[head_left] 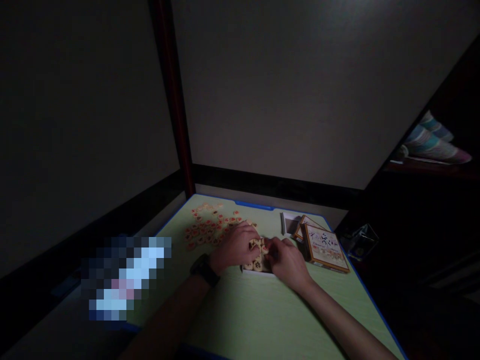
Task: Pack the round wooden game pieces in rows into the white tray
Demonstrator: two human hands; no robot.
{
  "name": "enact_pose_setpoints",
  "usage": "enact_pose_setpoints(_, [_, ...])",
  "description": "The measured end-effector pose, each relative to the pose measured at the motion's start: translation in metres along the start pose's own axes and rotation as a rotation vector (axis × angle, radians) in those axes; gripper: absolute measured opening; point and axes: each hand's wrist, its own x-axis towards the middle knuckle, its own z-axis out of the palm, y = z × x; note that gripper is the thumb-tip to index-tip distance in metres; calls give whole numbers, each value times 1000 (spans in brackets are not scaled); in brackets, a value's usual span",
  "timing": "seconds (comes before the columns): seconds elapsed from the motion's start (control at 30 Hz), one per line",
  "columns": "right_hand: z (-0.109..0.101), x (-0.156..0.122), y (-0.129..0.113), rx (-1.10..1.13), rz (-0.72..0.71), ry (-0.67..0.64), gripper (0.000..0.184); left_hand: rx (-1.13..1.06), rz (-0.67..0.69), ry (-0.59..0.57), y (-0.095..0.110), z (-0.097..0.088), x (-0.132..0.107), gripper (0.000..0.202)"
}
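Pieces (257,265), round discs with marked faces up, sit in a shallow box (258,272) between the hands; its near edge runs left to right, while the hands hide its long axis. The left hand (238,245) curls over them; the right hand (288,261) has a narrow grip at the box's right side. Whether either holds a piece, I cannot tell. Loose pieces (202,231) spread far left on the counter (232,320).
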Motion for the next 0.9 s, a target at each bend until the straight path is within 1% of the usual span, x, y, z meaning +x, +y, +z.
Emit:
enact_pose_setpoints(0.23, [1, 0, 1, 10, -5, -2, 19, 34, -15, 20, 1, -3, 0, 18])
enact_pose_setpoints(0.3, [1, 0, 1, 14, -14, -6, 19, 59, -21, 41, -3, -2, 0, 18])
enact_pose_setpoints(0.37, [1, 0, 1, 21, -20, -8, 20, 102, -61, 83, -10, -4, 1, 20])
enact_pose_setpoints(0.43, [0, 0, 1, 27, -23, -11, 21, 176, -152, 131, -22, -10, 0, 24])
enact_pose_setpoints(0.5, [-1, 0, 0, 33, -26, -15, 20, 295, -290, 169, -38, -18, -1, 25])
enact_pose_setpoints(0.57, [-1, 0, 0, 42, -38, -14, 19, 443, -503, 207, -53, -28, -5, 28])
enact_pose_setpoints(0.63, [-2, 1, 1, 52, -59, -12, 19, 557, -661, 204, -66, -37, -10, 32])
enact_pose_setpoints(0.7, [-1, 1, 2, 59, -73, -3, 21, 615, -780, 177, -73, -44, -15, 32])
enact_pose_setpoints(0.77, [-1, 2, 3, 68, -85, 14, 25, 626, -842, 118, -75, -48, -18, 32])
enact_pose_setpoints(0.9, [1, 2, 3, 91, -101, 54, 24, 598, -844, 11, -73, -49, -22, 39])
